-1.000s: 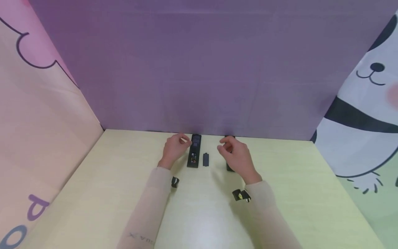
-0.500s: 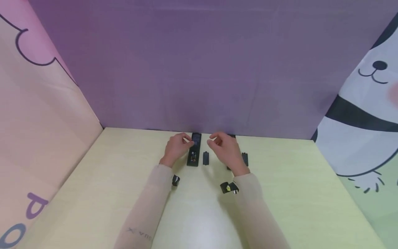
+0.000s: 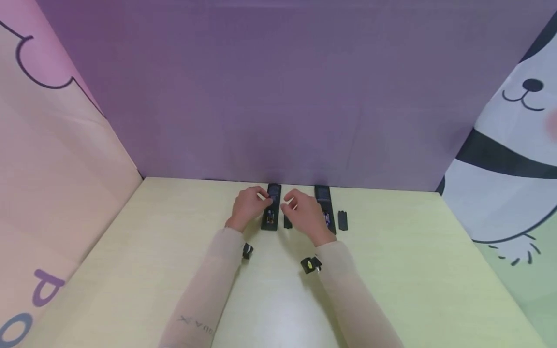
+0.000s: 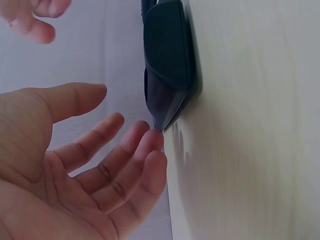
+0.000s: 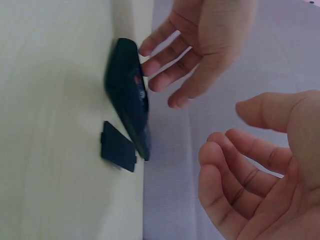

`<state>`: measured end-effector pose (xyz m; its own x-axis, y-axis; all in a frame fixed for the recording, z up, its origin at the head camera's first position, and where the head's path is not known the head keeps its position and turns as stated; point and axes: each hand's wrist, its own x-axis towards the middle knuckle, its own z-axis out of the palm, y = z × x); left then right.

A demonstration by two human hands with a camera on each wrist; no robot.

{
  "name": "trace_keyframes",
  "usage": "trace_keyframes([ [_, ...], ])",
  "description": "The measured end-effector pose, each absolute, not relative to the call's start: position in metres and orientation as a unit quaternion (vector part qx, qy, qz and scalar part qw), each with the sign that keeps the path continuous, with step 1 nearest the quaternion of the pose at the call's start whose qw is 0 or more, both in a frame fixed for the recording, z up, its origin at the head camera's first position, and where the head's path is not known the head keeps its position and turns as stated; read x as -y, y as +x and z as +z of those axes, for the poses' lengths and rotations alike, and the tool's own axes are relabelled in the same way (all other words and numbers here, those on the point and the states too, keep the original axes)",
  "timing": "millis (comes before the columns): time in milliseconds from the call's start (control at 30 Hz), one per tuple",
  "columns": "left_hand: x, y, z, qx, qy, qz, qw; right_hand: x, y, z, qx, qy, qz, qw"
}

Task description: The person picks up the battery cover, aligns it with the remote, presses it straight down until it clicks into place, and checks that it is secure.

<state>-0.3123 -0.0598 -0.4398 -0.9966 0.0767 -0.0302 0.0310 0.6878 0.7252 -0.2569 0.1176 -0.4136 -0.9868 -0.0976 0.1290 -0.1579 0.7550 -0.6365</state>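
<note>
Two black remote controls lie back side up on the table, battery bays uncovered with small bright items inside. My left hand (image 3: 249, 208), loosely curved and holding nothing, is at the left edge of the left remote (image 3: 271, 217); in the left wrist view its fingertips are right by the dark remote (image 4: 167, 45). My right hand (image 3: 306, 215), also holding nothing, hovers between the two remotes. It partly hides a small dark battery cover (image 3: 287, 223), which shows whole in the right wrist view as a flat tabbed plate (image 5: 117, 147). Right of my hand lies the right remote (image 3: 330, 223).
A second battery cover (image 3: 343, 221) lies right of the right remote. The pale table (image 3: 391, 270) ends at a purple backdrop (image 3: 278, 96) just behind the remotes. Printed cloth panels stand at left (image 3: 65, 169) and right (image 3: 513, 193).
My right hand has moved left from over the right remote to beside the left one, uncovering the right remote and second cover. My left hand has barely moved.
</note>
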Motion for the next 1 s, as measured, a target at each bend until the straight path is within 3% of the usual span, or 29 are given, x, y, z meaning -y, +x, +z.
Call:
trace_keyframes([
  [333,0.058,-0.312,-0.444,-0.919,0.014,0.393,0.039,-0.116,-0.263,-0.431,0.950,0.054,0.308,0.015],
  [667,0.055,-0.313,-0.447,-0.923,0.025,0.381,0.034,-0.117,-0.269,-0.445,0.961,0.051,0.270,0.022],
  [1000,0.052,-0.314,-0.448,-0.931,0.033,0.362,0.045,-0.116,-0.270,-0.453,0.966,0.016,0.257,-0.026],
])
